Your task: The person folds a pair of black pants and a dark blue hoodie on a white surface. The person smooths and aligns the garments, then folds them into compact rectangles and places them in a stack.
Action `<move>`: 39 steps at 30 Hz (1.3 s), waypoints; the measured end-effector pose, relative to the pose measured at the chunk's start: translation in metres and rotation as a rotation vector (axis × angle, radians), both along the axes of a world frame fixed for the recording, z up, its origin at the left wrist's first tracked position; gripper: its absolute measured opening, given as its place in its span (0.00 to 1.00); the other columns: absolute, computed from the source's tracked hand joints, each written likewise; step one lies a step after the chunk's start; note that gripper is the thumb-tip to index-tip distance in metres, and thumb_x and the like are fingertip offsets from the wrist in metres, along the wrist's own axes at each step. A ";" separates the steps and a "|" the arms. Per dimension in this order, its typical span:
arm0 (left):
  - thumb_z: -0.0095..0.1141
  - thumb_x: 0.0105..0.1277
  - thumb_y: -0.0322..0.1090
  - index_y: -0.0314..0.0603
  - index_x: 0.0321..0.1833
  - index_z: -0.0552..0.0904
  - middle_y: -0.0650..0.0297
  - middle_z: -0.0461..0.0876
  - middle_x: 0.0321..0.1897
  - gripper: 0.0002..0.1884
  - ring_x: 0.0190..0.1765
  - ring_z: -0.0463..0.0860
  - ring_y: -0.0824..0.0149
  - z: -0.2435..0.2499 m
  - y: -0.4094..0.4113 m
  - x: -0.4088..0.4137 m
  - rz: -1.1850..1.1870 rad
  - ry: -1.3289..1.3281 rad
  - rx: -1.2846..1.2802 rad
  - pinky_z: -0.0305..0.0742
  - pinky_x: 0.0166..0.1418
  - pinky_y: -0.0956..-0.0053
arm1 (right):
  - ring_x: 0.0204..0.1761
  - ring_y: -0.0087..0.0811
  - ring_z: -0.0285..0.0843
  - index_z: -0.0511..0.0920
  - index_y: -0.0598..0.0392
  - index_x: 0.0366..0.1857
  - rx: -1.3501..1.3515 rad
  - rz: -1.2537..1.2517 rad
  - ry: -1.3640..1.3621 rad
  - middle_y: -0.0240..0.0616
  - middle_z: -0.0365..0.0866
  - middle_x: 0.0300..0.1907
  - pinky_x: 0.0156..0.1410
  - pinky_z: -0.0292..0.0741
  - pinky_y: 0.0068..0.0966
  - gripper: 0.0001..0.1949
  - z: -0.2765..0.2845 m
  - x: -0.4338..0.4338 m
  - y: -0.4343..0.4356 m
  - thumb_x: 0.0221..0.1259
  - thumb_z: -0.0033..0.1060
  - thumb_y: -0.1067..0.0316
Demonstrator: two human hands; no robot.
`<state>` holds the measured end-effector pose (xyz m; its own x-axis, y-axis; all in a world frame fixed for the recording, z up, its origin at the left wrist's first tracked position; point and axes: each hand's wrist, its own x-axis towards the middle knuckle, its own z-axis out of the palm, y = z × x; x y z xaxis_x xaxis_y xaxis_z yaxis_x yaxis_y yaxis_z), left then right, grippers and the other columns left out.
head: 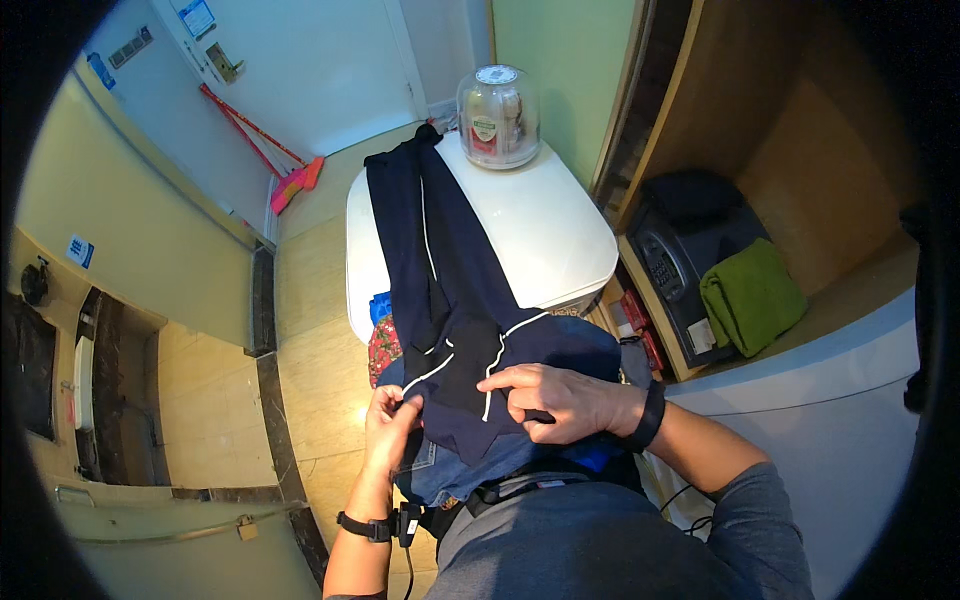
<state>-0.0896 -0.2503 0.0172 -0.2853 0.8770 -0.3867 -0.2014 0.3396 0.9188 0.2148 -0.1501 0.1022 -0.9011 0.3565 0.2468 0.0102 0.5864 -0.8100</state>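
A dark navy garment with white piping (pixel 465 247) lies stretched from the far end of a white table (pixel 525 217) down to the near pile of clothes. My left hand (pixel 391 427) pinches its left edge near the piping between thumb and fingers. My right hand (pixel 559 401) rests over its right part, index finger extended onto the white piping, the other fingers curled; whether they grip cloth, I cannot tell. Blue denim (pixel 480 480) lies beneath the garment, close to my body. A red patterned cloth (pixel 384 349) shows at the pile's left side.
A clear domed container (pixel 500 120) stands at the table's far right. On the right, a wooden cabinet holds a dark safe with a keypad (pixel 664 262) and a folded green cloth (pixel 754 296). A red-handled broom and pink dustpan (pixel 289 191) lean by the white door (pixel 300 67).
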 end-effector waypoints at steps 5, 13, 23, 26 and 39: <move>0.69 0.74 0.35 0.40 0.64 0.77 0.73 0.83 0.34 0.20 0.34 0.82 0.78 0.018 0.026 0.007 0.040 -0.025 -0.089 0.78 0.35 0.79 | 0.69 0.52 0.79 0.78 0.61 0.52 -0.090 -0.094 0.006 0.57 0.71 0.71 0.72 0.79 0.42 0.18 0.006 -0.010 -0.007 0.61 0.70 0.66; 0.71 0.68 0.26 0.33 0.63 0.77 0.65 0.79 0.35 0.23 0.36 0.78 0.68 -0.013 0.022 0.002 -0.018 0.649 0.284 0.77 0.42 0.72 | 0.56 0.47 0.85 0.81 0.60 0.51 0.095 -0.290 -0.065 0.47 0.85 0.52 0.63 0.81 0.39 0.13 -0.002 0.024 -0.002 0.67 0.71 0.67; 0.77 0.65 0.42 0.33 0.60 0.84 0.56 0.79 0.43 0.26 0.38 0.81 0.63 0.068 0.043 0.054 -0.428 0.790 0.309 0.79 0.44 0.70 | 0.55 0.45 0.85 0.83 0.57 0.53 0.033 -0.384 -0.254 0.44 0.84 0.52 0.62 0.81 0.36 0.18 -0.008 0.069 0.007 0.64 0.76 0.62; 0.78 0.63 0.47 0.31 0.57 0.83 0.50 0.83 0.46 0.29 0.42 0.86 0.54 0.078 0.052 0.069 -0.570 0.911 0.269 0.82 0.47 0.62 | 0.57 0.46 0.83 0.80 0.56 0.52 0.130 -0.324 -0.203 0.43 0.82 0.54 0.63 0.79 0.38 0.21 -0.022 0.063 -0.006 0.59 0.81 0.61; 0.62 0.73 0.32 0.32 0.50 0.85 0.46 0.86 0.42 0.10 0.47 0.88 0.44 0.088 0.108 0.111 -0.541 0.754 0.479 0.82 0.53 0.59 | 0.42 0.40 0.87 0.86 0.59 0.41 -0.055 -0.454 -0.093 0.42 0.86 0.39 0.48 0.82 0.31 0.08 -0.014 0.065 -0.018 0.64 0.73 0.69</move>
